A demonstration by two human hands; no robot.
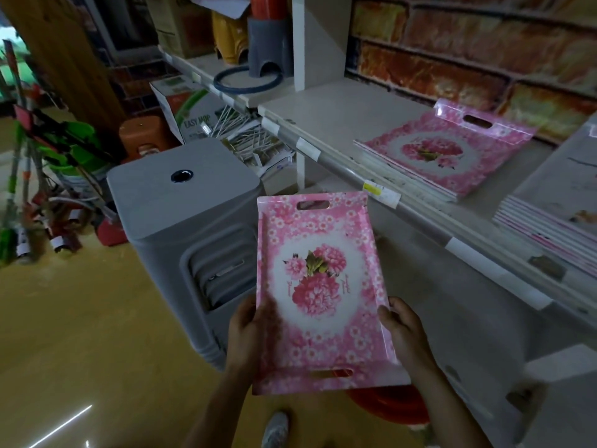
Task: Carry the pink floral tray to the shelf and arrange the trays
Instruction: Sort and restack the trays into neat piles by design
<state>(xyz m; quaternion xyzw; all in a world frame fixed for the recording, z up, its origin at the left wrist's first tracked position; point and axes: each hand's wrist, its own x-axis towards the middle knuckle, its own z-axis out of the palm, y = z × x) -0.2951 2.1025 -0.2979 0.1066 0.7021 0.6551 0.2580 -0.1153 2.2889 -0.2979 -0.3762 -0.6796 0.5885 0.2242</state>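
A pink floral tray with cut-out handles at both short ends is held flat in front of me, lengthwise away from me. My left hand grips its left long edge with the thumb on top. My right hand grips the right long edge. The tray hangs over the floor, short of the shelf. On the shelf to the right lies a stack of trays topped by a matching pink floral one. A second stack of trays lies at the far right.
A grey plastic stool stack stands just left of the tray. The shelf's front rail runs diagonally between me and the stacks. An orange basin sits on the floor under the tray. Mops lean at the left.
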